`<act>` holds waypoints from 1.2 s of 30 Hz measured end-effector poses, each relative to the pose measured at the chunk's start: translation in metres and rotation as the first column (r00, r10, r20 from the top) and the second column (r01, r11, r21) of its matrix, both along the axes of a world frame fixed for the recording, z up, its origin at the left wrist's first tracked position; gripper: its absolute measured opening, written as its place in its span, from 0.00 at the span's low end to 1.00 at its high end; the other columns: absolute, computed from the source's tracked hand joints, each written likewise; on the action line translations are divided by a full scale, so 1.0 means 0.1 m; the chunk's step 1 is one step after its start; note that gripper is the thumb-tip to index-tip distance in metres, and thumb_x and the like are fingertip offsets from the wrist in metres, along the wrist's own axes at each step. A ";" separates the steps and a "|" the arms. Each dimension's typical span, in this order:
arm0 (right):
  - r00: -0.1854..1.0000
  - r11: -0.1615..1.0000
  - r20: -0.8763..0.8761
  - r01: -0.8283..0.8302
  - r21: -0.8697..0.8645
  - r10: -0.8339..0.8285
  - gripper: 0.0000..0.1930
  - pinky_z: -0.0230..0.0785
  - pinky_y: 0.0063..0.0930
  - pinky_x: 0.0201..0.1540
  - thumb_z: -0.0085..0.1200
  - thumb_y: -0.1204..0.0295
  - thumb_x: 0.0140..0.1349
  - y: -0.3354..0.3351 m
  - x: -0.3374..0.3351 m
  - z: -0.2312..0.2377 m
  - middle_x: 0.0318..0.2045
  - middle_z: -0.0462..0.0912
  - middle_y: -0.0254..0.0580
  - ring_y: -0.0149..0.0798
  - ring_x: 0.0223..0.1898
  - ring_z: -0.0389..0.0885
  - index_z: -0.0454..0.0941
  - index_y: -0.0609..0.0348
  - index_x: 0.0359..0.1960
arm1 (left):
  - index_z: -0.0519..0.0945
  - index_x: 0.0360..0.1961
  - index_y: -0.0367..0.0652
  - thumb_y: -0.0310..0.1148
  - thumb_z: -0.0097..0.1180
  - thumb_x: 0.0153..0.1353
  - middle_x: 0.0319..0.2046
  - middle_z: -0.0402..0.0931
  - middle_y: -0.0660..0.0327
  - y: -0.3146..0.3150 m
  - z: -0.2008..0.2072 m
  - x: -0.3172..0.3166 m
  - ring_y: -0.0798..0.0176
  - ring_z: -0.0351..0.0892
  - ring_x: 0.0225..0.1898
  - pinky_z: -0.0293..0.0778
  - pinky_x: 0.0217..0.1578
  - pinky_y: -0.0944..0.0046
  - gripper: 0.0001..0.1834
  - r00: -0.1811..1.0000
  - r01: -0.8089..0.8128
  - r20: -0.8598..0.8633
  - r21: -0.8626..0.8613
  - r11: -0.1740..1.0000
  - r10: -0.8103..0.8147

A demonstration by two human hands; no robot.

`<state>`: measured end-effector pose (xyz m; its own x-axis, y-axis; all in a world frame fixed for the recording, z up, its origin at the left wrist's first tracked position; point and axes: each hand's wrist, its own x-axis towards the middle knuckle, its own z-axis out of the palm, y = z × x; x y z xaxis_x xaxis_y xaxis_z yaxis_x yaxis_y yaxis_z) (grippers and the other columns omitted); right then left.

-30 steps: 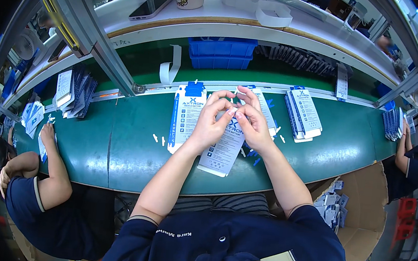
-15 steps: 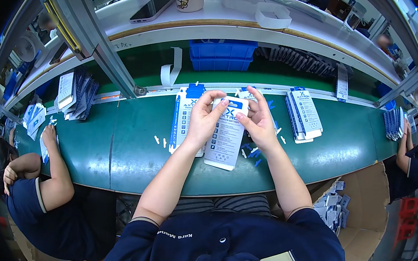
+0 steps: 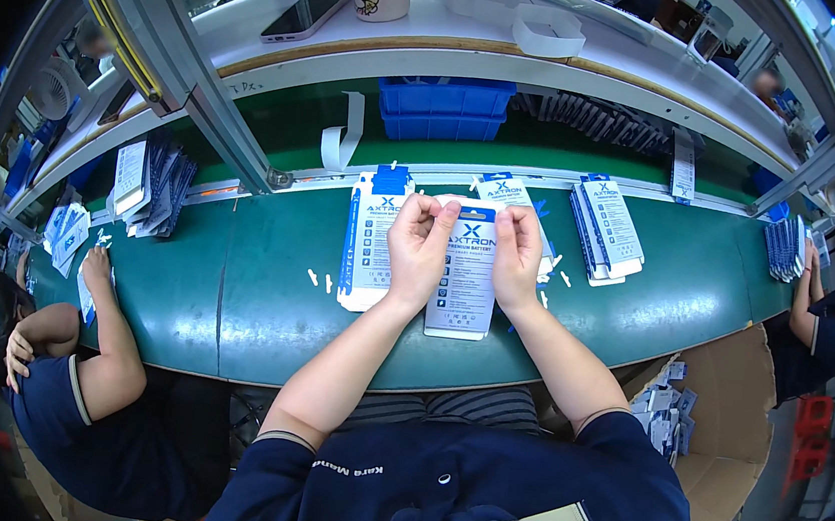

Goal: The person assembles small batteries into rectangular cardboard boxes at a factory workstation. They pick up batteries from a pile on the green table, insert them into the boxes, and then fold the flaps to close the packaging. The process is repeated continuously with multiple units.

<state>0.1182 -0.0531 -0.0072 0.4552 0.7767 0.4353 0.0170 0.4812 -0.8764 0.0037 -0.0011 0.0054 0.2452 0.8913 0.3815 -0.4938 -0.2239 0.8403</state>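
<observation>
Between my hands, above the green worktable, is a flat white-and-blue packaging box [image 3: 460, 295] with a hang slot at its top. My left hand [image 3: 419, 253] grips its upper left edge with the thumb and curled fingers. My right hand [image 3: 518, 260] pinches the upper right edge in the same way. Just left of my left hand lies a stack of similar flat boxes [image 3: 366, 241]. More flat boxes [image 3: 503, 188] lie behind my right hand, partly hidden by it. Small white scraps [image 3: 312, 278] and blue ones are scattered around.
Another box stack [image 3: 613, 229] lies to the right on the green table [image 3: 276, 317]. A blue bin [image 3: 442, 112] sits under the white shelf [image 3: 645, 90]. A metal post [image 3: 219, 131] rises at left, near a co-worker's arm [image 3: 112, 352]. An open carton [image 3: 734, 422] stands at lower right.
The box has turned more upright and shifted slightly right. Both hands have moved down to its upper side edges, and my spread fingers have curled in.
</observation>
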 end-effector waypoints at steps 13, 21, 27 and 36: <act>0.999 1.000 -0.018 -0.028 0.000 0.028 0.06 0.61 0.14 0.34 0.44 0.69 0.70 0.04 -0.04 0.00 0.32 0.73 0.30 0.19 0.31 0.67 0.68 0.58 0.40 | 0.72 0.39 0.36 0.27 0.51 0.66 0.32 0.78 0.61 -0.01 0.00 -0.05 0.76 0.73 0.33 0.68 0.35 0.77 0.05 0.996 -0.068 -0.066 0.003 0.998 0.068; 0.977 0.999 -0.213 0.005 -0.045 -0.014 0.03 0.60 0.15 0.34 0.43 0.74 0.66 0.01 -0.07 0.07 0.28 0.71 0.28 0.19 0.30 0.66 0.70 0.58 0.35 | 0.70 0.36 0.40 0.24 0.49 0.64 0.22 0.71 0.69 -0.06 0.02 -0.06 0.82 0.62 0.23 0.54 0.22 0.76 0.01 0.999 -0.011 -0.046 -0.132 0.991 0.005; 0.975 0.993 -0.222 0.005 -0.114 -0.031 0.04 0.59 0.14 0.32 0.42 0.77 0.63 -0.01 -0.05 0.06 0.28 0.72 0.28 0.19 0.29 0.66 0.70 0.58 0.34 | 0.69 0.33 0.40 0.22 0.45 0.62 0.23 0.73 0.67 -0.03 -0.03 -0.04 0.81 0.63 0.24 0.57 0.25 0.76 0.02 0.999 -0.005 -0.043 -0.065 0.998 0.002; 0.959 0.997 -0.273 -0.079 0.013 0.080 0.08 0.69 0.20 0.39 0.45 0.70 0.68 0.03 -0.09 -0.03 0.33 0.78 0.39 0.24 0.33 0.73 0.64 0.58 0.32 | 0.68 0.31 0.39 0.23 0.45 0.64 0.39 0.75 0.57 -0.03 -0.02 -0.02 0.68 0.76 0.40 0.69 0.43 0.69 0.04 0.999 0.003 -0.041 0.114 0.993 0.002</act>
<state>0.1096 -0.0500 -0.0098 0.4938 0.8143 0.3050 -0.2608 0.4733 -0.8414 0.0019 -0.0036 0.0037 0.2632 0.8423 0.4704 -0.4597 -0.3192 0.8287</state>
